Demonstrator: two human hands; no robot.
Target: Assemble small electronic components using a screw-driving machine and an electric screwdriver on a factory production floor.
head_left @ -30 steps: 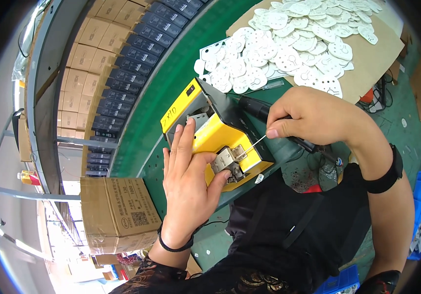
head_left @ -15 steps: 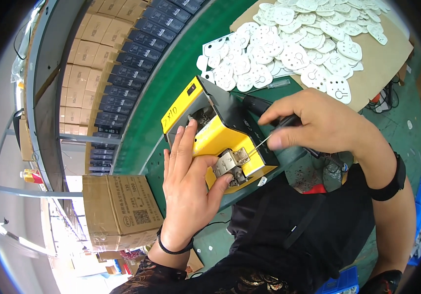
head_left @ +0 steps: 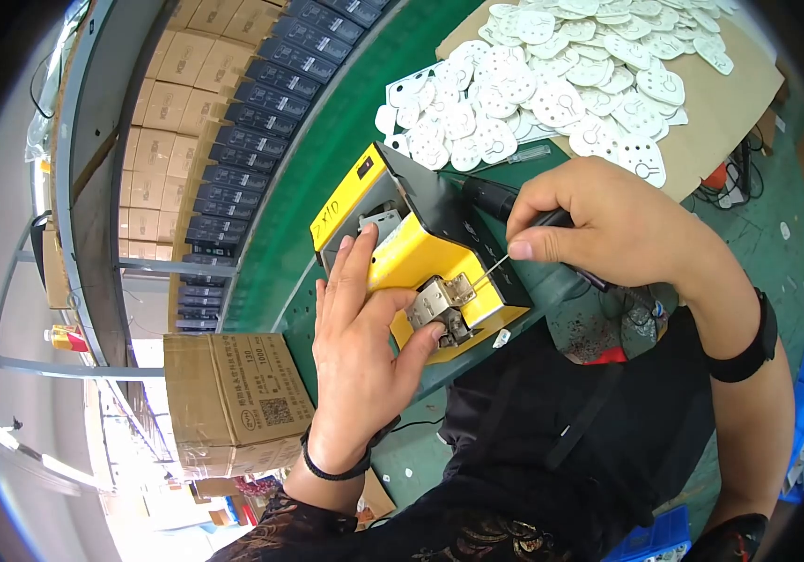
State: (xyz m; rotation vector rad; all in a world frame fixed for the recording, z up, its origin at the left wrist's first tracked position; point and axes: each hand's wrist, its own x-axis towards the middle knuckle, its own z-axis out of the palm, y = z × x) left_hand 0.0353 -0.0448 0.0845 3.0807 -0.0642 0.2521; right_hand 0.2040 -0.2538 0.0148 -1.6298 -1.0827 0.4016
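A yellow and black machine stands tilted on the green bench, with a shiny hinged metal fixture on its near side. My left hand lies over the machine's left side. Its longer fingers stretch along the yellow casing, while thumb and index finger grip around the fixture. In my right hand, thumb and fingers pinch a slim dark-handled tool with a thin metal shaft. The shaft points down-left, its tip close to the fixture; contact cannot be made out. Just behind the machine lies a black cylindrical tool.
Many flat white pieces are heaped on cardboard at the far right. A clear-handled screwdriver lies before them. A carton stands at left, below rows of dark boxes. Blue bins sit at right.
My right hand has shifted slightly and its fingers have closed in around the tool. A grey metal part inside the machine's opening now shows more. My left hand keeps its place.
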